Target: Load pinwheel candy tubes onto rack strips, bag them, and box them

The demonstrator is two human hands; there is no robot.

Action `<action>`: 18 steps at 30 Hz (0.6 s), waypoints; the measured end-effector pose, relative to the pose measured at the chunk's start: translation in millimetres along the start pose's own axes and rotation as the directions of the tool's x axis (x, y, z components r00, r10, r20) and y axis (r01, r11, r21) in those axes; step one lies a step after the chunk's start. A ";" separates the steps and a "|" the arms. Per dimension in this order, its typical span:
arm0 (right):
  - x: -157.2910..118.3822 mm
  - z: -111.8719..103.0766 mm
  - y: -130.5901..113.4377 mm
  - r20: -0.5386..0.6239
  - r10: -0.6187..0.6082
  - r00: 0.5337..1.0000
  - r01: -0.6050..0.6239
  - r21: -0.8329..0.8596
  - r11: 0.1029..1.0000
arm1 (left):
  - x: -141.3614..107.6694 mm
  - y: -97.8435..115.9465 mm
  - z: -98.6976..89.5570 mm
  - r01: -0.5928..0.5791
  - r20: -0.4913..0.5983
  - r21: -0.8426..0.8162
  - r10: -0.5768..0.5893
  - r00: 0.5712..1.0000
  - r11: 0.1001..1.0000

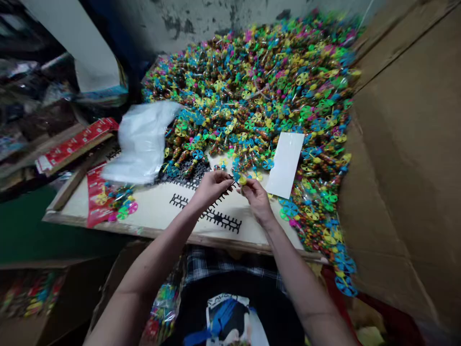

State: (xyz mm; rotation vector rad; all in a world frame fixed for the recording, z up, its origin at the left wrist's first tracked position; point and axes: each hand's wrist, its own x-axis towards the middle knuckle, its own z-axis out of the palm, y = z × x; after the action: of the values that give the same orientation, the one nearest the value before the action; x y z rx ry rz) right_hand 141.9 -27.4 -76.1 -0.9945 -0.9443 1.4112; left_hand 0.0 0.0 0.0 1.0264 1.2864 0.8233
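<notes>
My left hand pinches the upper end of a black notched strip over the board. Close by on the right, my right hand has its fingers closed on a small toy with a yellow top. Blue toy parts show between the two hands. Another black notched strip lies flat below them, on the pale board. A huge heap of colourful candy-filled toys with yellow, blue and green wheels rises behind my hands.
A white card leans on the heap at right. Clear plastic bags lie at left, beside a red packet sheet with a few toys. Large cardboard walls the right side. A red box sits at far left.
</notes>
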 end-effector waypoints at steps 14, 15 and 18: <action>7.5 8.4 -16.3 -0.002 -0.119 0.993 0.119 0.047 0.992 | -17.6 25.3 4.3 0.037 0.099 -0.147 -0.023 0.995 0.988; 8.5 8.4 -19.1 0.001 -0.129 0.992 0.129 0.064 0.990 | -17.3 27.3 5.0 0.049 0.117 -0.166 -0.030 0.993 0.985; 11.8 8.5 -28.7 0.029 -0.169 0.985 0.166 0.097 0.981 | -16.2 32.5 6.6 0.096 0.183 -0.215 -0.056 0.981 0.972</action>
State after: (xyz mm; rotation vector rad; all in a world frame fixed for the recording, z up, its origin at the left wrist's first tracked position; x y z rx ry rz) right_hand 142.9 -13.8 -46.9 -0.8022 -0.9573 1.3236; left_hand 6.5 -4.5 36.0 0.8452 1.0507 0.7804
